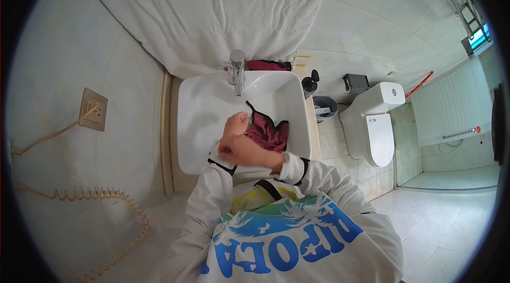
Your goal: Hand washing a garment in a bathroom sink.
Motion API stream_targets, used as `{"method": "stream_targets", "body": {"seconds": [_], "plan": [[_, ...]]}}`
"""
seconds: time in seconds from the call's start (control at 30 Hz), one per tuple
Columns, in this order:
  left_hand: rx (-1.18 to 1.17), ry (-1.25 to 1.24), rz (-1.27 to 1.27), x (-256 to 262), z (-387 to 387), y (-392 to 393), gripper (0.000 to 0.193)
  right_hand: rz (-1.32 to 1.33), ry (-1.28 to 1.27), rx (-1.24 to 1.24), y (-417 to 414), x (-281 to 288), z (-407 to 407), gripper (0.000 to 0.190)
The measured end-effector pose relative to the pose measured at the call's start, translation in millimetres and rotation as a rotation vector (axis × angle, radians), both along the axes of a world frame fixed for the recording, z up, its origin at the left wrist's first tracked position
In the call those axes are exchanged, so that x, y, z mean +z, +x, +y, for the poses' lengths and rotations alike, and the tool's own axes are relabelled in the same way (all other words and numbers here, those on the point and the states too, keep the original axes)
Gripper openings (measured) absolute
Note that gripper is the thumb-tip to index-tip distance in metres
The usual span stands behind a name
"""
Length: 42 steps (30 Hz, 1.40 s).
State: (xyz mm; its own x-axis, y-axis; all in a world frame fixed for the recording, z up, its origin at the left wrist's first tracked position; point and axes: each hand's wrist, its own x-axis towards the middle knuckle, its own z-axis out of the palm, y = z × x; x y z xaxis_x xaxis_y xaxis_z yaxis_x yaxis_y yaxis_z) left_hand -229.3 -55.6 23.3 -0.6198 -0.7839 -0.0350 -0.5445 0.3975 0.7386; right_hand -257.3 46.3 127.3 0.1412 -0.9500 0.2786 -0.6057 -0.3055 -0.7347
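Over the white washbasin (pixel 199 123) my left hand (pixel 237 125) reaches in, its fingers curled, with part of it behind my right hand (pixel 243 150). The right hand crosses from the right and lies at the left wrist or cuff, its fingers bent and somewhat blurred. Whether either hand grips anything cannot be made out. A dark red cloth with black edging (pixel 267 131) lies crumpled in the right half of the basin, beside both hands. The chrome faucet (pixel 237 71) stands at the basin's far rim, above the hands.
Behind the basin are a folded dark red cloth (pixel 269 65) and a hanging white towel cloth (pixel 207 12). A black pump bottle (pixel 309 85) stands at the right, near a grey bin (pixel 324 107) and a toilet (pixel 378 131). A wall socket (pixel 93 109) with a cord is at left.
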Motion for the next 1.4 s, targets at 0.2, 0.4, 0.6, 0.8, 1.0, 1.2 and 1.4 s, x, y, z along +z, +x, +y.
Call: {"method": "stream_targets", "body": {"seconds": [0.2, 0.4, 0.6, 0.8, 1.0, 1.2, 1.4], "plan": [[0.19, 0.665, 0.564, 66, -10, -12, 0.018, -0.045, -0.026, -0.061, 33, 39, 31, 0.009], [0.195, 1.665, 1.165, 134, -15, 1, 0.016, -0.044, -0.132, -0.026, 13, 71, 47, 0.019], [0.286, 1.75, 1.423, 146, -11, 6, 0.014, 0.073, -0.252, -0.136, 6, 56, 41, 0.026], [0.327, 1.658, 1.77, 148, -19, 10, 0.016, 0.021, -0.221, -0.041, 12, 57, 46, 0.016], [-0.377, 1.728, 1.981, 215, 15, 33, 0.014, -0.33, -0.138, 0.133, 6, 60, 51, 0.011], [0.006, 0.347, 1.188, 204, 35, 39, 0.015, -1.227, 0.507, -0.076, -37, 56, 29, 0.021], [-0.465, 0.292, 0.644, 181, 58, 42, 0.009, -1.759, 0.196, -0.315, -71, 76, 6, 0.016]]}}
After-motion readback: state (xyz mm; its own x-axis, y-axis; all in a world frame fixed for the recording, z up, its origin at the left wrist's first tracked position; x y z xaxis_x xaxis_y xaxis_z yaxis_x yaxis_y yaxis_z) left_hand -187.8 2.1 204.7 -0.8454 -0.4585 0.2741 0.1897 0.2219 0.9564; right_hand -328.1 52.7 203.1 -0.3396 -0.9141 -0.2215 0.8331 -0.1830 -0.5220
